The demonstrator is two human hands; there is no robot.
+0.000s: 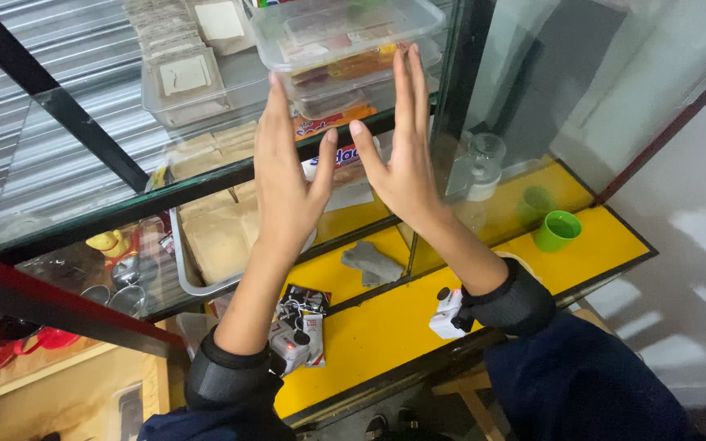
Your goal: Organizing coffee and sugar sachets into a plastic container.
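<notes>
Reaching With Flat Palms Toward the Stacked Food Boxes

Reaching upward, both hands were spread flat, fingers straight and nothing clasped. The left hand (288,175) and the right hand (402,151) stood side by side, thumbs nearly meeting. Just beyond the right fingertips (408,61) sat a stack of clear plastic food containers (345,37) on the glass shelf (83,139); whether skin met plastic could not be told. Left of the left hand, a shallower clear lidded tray (185,82) lay on the same shelf. Below the wrists stretched a yellow counter (386,327), bearing a grey cloth (372,263) between the forearms. Well right of the right forearm stood a green cup (557,230).
</notes>
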